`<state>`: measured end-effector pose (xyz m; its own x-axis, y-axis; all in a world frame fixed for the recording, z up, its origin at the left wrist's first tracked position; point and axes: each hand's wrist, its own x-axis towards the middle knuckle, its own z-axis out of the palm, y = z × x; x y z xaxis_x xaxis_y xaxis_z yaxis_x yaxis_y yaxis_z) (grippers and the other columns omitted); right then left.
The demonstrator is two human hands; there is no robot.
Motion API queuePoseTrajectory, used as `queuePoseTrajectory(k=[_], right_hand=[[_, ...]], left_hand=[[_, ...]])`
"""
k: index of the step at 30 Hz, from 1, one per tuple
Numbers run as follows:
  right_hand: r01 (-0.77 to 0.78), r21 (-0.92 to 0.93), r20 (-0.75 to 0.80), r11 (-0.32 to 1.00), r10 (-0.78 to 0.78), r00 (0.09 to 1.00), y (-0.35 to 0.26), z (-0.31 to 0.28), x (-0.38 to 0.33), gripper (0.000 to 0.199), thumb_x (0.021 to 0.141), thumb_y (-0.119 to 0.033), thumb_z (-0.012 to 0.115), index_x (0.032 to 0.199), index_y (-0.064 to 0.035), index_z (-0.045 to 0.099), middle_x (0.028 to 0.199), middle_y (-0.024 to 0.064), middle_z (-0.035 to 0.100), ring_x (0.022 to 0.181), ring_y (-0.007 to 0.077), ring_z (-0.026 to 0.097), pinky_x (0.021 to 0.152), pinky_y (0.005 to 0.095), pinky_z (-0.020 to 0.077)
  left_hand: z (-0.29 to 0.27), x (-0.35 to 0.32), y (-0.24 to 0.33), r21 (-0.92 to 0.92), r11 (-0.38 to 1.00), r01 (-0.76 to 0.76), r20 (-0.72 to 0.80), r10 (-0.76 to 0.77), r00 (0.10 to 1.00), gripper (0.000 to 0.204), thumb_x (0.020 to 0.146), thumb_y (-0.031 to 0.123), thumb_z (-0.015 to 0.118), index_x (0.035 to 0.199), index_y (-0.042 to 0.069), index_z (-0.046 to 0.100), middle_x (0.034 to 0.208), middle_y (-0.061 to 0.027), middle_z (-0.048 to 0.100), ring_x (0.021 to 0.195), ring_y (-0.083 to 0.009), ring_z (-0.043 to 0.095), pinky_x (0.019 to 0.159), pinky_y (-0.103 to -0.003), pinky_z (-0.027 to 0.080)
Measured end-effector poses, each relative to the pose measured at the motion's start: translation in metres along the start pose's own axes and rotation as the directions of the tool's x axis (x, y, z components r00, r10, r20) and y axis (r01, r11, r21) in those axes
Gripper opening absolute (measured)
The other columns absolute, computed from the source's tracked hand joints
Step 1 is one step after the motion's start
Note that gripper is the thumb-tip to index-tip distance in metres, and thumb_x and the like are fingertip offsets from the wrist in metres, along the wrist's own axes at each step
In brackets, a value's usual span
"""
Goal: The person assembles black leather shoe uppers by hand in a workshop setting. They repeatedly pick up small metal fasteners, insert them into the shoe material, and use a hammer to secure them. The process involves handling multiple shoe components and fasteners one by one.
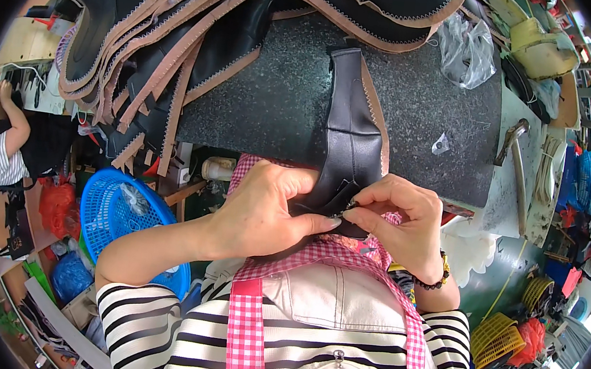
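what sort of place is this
Probably a leather or shoe workshop: black leather-like pieces with zigzag-stitched brown edging are piled on the dark worktop, another black piece is held in the person's fingers, and a hammer lies to the right.

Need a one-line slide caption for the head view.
Left hand and right hand pinch the near end of a black leather-like piece near a pile of brown-edged pieces on a dark worktop.

Green floor point(504, 269) shows beside the dark worktable point(275, 104).
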<state>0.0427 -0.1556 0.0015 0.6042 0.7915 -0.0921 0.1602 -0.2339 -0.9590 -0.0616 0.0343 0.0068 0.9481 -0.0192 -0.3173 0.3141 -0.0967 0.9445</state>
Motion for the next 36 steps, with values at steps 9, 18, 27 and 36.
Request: queuePoseTrajectory(k=[9, 18, 27, 36], right_hand=[[-0.177, 0.109, 0.126, 0.978, 0.163, 0.979, 0.001, -0.011, 0.003, 0.012, 0.08, -0.002, 0.075, 0.089, 0.0035, 0.07, 0.082, 0.0062, 0.068, 0.07, 0.01, 0.067, 0.06, 0.0223, 0.0535], [-0.165, 0.152, 0.122, 0.975, 0.147, 0.982, 0.006, -0.01, -0.001, 0.008, 0.083, -0.001, 0.072, 0.089, 0.0035, 0.071, 0.081, 0.0061, 0.068, 0.069, 0.0092, 0.067, 0.057, 0.021, 0.0521], [-0.228, 0.173, 0.231, 0.958, 0.185, 0.955, 0.015, -0.016, 0.009, 0.006, 0.082, 0.001, 0.071, 0.086, 0.0047, 0.07, 0.078, 0.0077, 0.07, 0.069, 0.0087, 0.067, 0.057, 0.0209, 0.0514], [0.086, -0.173, 0.042, 0.981, -0.08, 0.996, 0.015, -0.008, 0.012, 0.015, 0.069, 0.002, 0.077, 0.082, 0.0021, 0.069, 0.078, 0.0112, 0.068, 0.066, 0.018, 0.068, 0.059, 0.0261, 0.0526]], left_hand=[[0.004, 0.0, 0.005, 0.293, 0.949, -0.116, 0.043, 0.108, 0.993, 0.02, 0.075, -0.001, 0.075, 0.094, -0.003, 0.07, 0.083, -0.0161, 0.072, 0.076, -0.0146, 0.072, 0.067, -0.026, 0.054], [0.003, 0.005, 0.011, 0.274, 0.96, -0.056, 0.037, 0.048, 0.998, 0.02, 0.073, 0.001, 0.076, 0.092, -0.003, 0.07, 0.081, -0.0167, 0.072, 0.073, -0.0189, 0.073, 0.066, -0.028, 0.054], [0.005, 0.009, 0.006, 0.373, 0.926, -0.06, 0.076, 0.034, 0.997, 0.022, 0.073, 0.001, 0.076, 0.094, 0.001, 0.071, 0.082, -0.0156, 0.072, 0.074, -0.0204, 0.072, 0.065, -0.028, 0.053], [-0.003, 0.016, -0.002, 0.419, 0.889, -0.185, 0.139, 0.139, 0.981, 0.025, 0.072, -0.002, 0.074, 0.097, 0.0, 0.069, 0.09, -0.0182, 0.071, 0.084, -0.0275, 0.072, 0.07, -0.032, 0.055]])
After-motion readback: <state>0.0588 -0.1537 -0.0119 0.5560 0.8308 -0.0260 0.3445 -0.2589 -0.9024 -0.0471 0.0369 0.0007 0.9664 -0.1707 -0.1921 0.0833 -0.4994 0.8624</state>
